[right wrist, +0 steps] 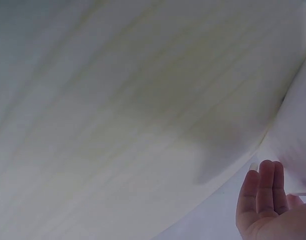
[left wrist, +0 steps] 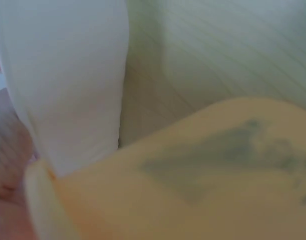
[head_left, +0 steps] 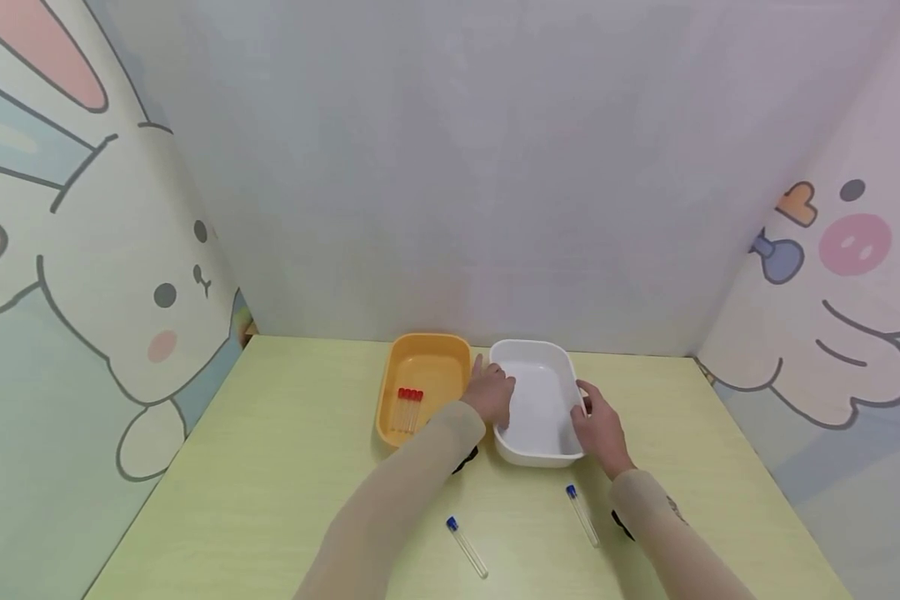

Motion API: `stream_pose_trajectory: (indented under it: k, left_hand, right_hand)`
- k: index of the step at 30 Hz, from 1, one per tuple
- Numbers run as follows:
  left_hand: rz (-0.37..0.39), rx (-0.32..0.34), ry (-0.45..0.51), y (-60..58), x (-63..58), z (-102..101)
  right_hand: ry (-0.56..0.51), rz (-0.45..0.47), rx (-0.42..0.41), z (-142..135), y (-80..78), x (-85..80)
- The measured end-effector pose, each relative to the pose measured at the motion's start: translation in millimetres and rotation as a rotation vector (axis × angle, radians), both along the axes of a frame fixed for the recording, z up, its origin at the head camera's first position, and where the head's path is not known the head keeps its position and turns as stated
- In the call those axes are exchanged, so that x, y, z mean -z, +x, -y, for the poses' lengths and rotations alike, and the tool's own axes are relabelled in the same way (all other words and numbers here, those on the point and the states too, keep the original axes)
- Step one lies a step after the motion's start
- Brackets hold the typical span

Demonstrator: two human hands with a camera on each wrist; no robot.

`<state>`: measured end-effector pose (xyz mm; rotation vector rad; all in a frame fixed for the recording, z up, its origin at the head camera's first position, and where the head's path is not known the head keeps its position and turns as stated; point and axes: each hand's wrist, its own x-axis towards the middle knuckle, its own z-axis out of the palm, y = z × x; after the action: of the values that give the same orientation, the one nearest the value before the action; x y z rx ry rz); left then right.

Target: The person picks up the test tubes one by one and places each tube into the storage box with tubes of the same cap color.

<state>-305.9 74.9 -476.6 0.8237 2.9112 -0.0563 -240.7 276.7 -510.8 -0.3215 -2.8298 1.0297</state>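
Observation:
A white plastic tray [head_left: 537, 408] sits upright toward the back of the table. My left hand [head_left: 489, 392] grips its left rim, thumb over the inner side. On the opposite side, my right hand [head_left: 598, 429] holds the right rim. Right beside the left hand is an orange tray [head_left: 437, 367] with several red-capped test tubes [head_left: 410, 395] lying side by side in it. The left wrist view shows the white tray's outer wall [left wrist: 68, 75] close to the blurred orange one [left wrist: 192, 170]. In the right wrist view, the right fingers [right wrist: 265, 192] lie along the white wall [right wrist: 298, 130].
Two blue-capped test tubes lie apart on the table in front of the white tray, one to the left [head_left: 467, 547] and one to the right [head_left: 582, 517]. A pale wall curtain [head_left: 450, 183] rises behind the table, with cartoon-printed panels [head_left: 105, 292] at both sides.

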Motion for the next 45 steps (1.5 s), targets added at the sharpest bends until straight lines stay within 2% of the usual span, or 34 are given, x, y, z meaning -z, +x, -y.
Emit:
stream_pose_trajectory:
  k: [8, 17, 22, 26, 29, 34, 39, 45]
  left_hand:
    - [-0.021, 0.003, -0.085, -1.9, 2.9, -4.6]
    - [-0.052, -0.004, -0.126, 0.9, 5.2, -6.6]
    - [-0.047, -0.014, -0.099, 1.8, 3.9, -5.5]
    - [-0.064, -0.012, -0.018, 1.5, 3.1, -4.3]
    - [-0.094, 0.006, 0.053, 2.7, -3.5, -2.1]
    - [-0.118, 0.033, 0.122, 11.3, -27.4, 7.4]
    - [-0.110, 0.031, 0.150, 25.5, -50.0, 20.7]
    - [-0.137, 0.012, 0.159, 44.7, -63.3, 37.5]
  right_hand:
    - [0.003, -0.003, -0.010, -1.6, 0.5, 1.8]
    - [-0.001, 0.006, -0.012, -0.2, 0.3, 0.7]
    - [0.002, 0.003, -0.019, 1.4, 1.1, -1.6]
    - [0.002, 0.003, -0.021, 1.5, 2.0, -1.8]
    - [0.001, -0.005, -0.018, -0.7, 2.0, -0.7]
    - [-0.007, -0.011, -0.025, -3.1, 2.3, 0.1]
    - [-0.003, 0.005, -0.035, -3.5, 2.3, -0.7]
    - [0.007, -0.006, -0.038, -4.2, 1.3, -0.7]
